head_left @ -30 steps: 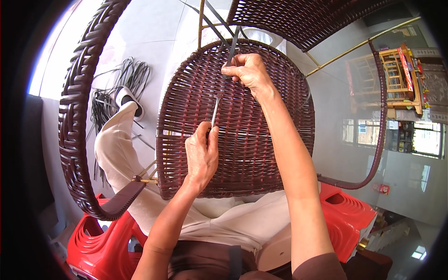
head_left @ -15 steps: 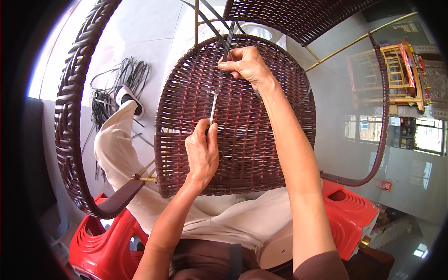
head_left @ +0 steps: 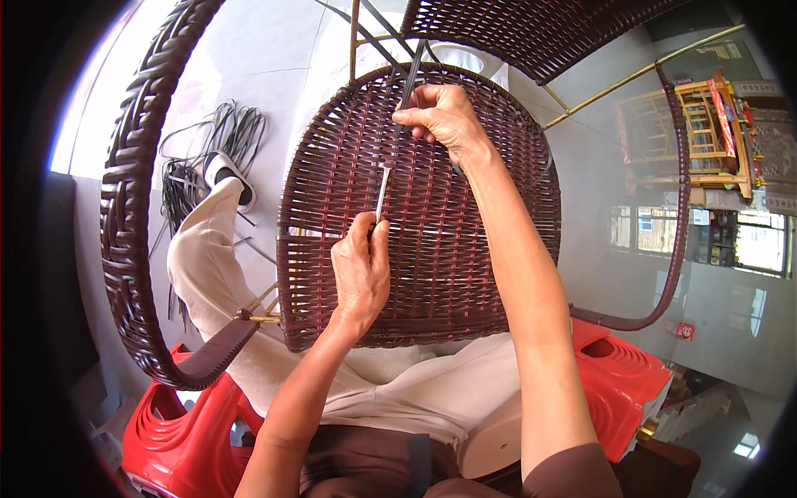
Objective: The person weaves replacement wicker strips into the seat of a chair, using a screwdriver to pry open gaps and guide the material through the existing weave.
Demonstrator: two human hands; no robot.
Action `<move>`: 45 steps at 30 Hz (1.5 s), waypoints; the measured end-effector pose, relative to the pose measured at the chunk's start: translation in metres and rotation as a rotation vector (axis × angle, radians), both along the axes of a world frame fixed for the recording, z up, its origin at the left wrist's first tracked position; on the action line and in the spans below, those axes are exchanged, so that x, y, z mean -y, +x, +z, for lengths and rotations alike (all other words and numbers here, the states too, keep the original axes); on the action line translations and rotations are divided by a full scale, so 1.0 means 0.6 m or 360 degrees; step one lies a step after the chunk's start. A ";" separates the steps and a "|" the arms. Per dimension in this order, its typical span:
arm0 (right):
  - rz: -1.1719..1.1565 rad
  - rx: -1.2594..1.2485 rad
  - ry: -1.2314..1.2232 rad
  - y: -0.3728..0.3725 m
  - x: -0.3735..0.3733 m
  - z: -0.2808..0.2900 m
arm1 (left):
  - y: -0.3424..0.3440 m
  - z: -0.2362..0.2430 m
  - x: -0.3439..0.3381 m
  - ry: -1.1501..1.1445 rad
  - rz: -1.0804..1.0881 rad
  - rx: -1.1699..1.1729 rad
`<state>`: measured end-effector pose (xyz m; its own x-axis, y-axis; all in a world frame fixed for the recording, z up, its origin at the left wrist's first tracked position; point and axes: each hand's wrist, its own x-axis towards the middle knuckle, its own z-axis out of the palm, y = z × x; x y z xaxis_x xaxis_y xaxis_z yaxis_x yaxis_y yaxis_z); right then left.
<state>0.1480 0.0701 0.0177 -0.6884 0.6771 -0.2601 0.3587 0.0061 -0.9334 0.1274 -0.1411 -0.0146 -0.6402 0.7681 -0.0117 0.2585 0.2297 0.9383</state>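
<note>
The left hand (head_left: 361, 270) is closed around the slim silver metal tool (head_left: 383, 192), clamped low so that the shaft stays free, apparently letting its widened tip bear on the weave. That tip meets the dark reddish-brown, round-ended woven chair seat (head_left: 440, 266) — its near edge over the beige cloth trousers (head_left: 440, 378), probably to keep it close and within reach. Farther up the seat, the right hand (head_left: 444, 120) pinches the long, flat black strips (head_left: 411, 81) between thumb and fingers, seemingly to hold them taut.
</note>
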 end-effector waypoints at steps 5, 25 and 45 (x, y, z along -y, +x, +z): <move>-0.0075 -0.0105 -0.0031 -0.004 -0.002 -0.006 | -0.001 0.004 0.002 -0.0050 -0.0022 0.0033; -0.0025 -0.0086 -0.0080 0.001 -0.004 -0.010 | 0.001 -0.003 -0.001 -0.0014 0.0042 0.0054; 0.0049 -0.0316 -0.0195 0.009 -0.009 -0.027 | -0.001 0.012 -0.001 -0.0007 0.0016 0.0192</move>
<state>0.1535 0.0755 0.0016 -0.7541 0.6266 -0.1968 0.1696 -0.1037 -0.9800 0.1269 -0.1406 -0.0075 -0.6414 0.7615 -0.0928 0.1413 0.2361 0.9614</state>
